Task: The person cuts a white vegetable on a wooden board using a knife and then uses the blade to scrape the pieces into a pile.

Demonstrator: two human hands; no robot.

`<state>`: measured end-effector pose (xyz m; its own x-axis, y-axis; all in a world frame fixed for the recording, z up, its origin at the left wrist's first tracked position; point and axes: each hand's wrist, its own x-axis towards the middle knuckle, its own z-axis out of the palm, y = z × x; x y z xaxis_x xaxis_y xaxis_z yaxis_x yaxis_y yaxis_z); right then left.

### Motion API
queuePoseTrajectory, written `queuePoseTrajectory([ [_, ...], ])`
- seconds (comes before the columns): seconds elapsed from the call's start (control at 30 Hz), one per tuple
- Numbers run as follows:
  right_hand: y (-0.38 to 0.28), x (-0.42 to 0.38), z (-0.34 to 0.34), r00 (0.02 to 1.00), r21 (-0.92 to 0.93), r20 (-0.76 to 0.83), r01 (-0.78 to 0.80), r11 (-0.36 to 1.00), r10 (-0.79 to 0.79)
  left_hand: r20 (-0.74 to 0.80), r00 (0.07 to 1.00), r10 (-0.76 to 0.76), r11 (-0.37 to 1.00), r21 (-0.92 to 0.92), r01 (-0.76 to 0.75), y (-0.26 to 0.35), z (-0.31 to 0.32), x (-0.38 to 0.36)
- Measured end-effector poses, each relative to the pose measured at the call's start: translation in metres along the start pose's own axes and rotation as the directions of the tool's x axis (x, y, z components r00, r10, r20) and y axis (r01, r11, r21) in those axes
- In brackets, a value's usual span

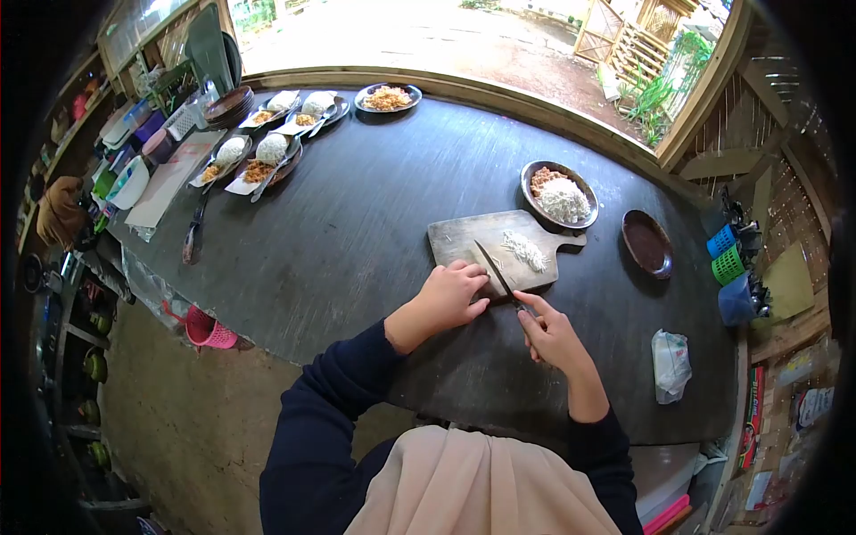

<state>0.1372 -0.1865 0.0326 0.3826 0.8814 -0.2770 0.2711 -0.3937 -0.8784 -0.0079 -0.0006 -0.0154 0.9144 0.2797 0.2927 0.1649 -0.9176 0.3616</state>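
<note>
My right hand (555, 337) grips a kitchen knife (495, 270) by its handle, the blade slanting over the wooden cutting board (453, 234). My left hand (452, 292) rests on the board's near left part with its fingers curled, left of the blade. What lies under those fingers is mostly hidden; a pale edge shows beside the knife. A small pile of thin white strips (526, 251) sits on the board, right of the blade. Just beyond the board, a brown dish (592, 192) bears more white shreds (565, 201) beside reddish-brown food (546, 178).
A brown oval dish (647, 244) and a white plastic-wrapped packet (670, 366) lie on the right. Plates with rice mounds (271, 149) and a plate of orange-brown food (388, 97) stand far left, near stacked dishes (228, 107). Utensil cups (728, 264) hang at the right wall.
</note>
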Motion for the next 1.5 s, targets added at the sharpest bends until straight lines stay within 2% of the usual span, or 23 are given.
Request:
queuePoseTrajectory([
  [0.23, 0.0, -0.003, -0.001, 0.998, -0.004, -0.047, 0.03, 1.0, -0.03, 0.011, 0.999, -0.038, 0.999, -0.032, 0.038, 0.0, 0.001, 0.0],
  [0.4, 0.0, 0.013, 0.003, 0.998, -0.049, 0.035, 0.05, 0.998, -0.048, 0.002, 1.0, -0.027, 0.999, -0.031, 0.027, -0.001, -0.001, 0.001],
  [0.57, -0.002, 0.024, 0.009, 0.998, -0.045, 0.034, 0.046, 0.998, -0.045, 0.057, 0.998, -0.04, 0.999, -0.032, 0.042, 0.003, -0.006, 0.002],
  [0.83, -0.001, 0.024, 0.008, 0.999, -0.025, 0.041, 0.031, 0.999, -0.03, 0.001, 1.0, 0.008, 0.999, -0.042, -0.008, -0.004, 0.001, 0.002],
  [0.9, -0.003, 0.018, 0.008, 0.999, -0.081, 0.023, 0.038, 0.996, -0.037, -0.025, 0.999, 0.024, 0.999, -0.03, -0.025, -0.004, 0.002, 0.001],
  [1.03, -0.008, 0.001, 0.0, 0.997, -0.163, 0.024, 0.079, 0.983, -0.076, 0.034, 0.999, -0.002, 0.997, -0.079, 0.005, -0.002, -0.004, 0.003],
  [1.1, -0.009, -0.004, -0.006, 0.997, -0.199, 0.017, 0.083, 0.976, -0.081, -0.003, 1.0, 0.018, 0.995, -0.098, -0.018, -0.006, -0.002, 0.004],
  [1.43, 0.001, -0.024, -0.019, 0.996, -0.267, 0.046, 0.082, 0.96, -0.072, 0.009, 0.999, 0.034, 0.992, -0.123, -0.033, -0.005, -0.007, 0.006],
  [1.5, 0.006, -0.023, -0.019, 0.994, -0.233, 0.077, 0.091, 0.968, -0.075, 0.022, 0.999, 0.026, 0.99, -0.136, -0.023, -0.006, -0.008, 0.006],
])
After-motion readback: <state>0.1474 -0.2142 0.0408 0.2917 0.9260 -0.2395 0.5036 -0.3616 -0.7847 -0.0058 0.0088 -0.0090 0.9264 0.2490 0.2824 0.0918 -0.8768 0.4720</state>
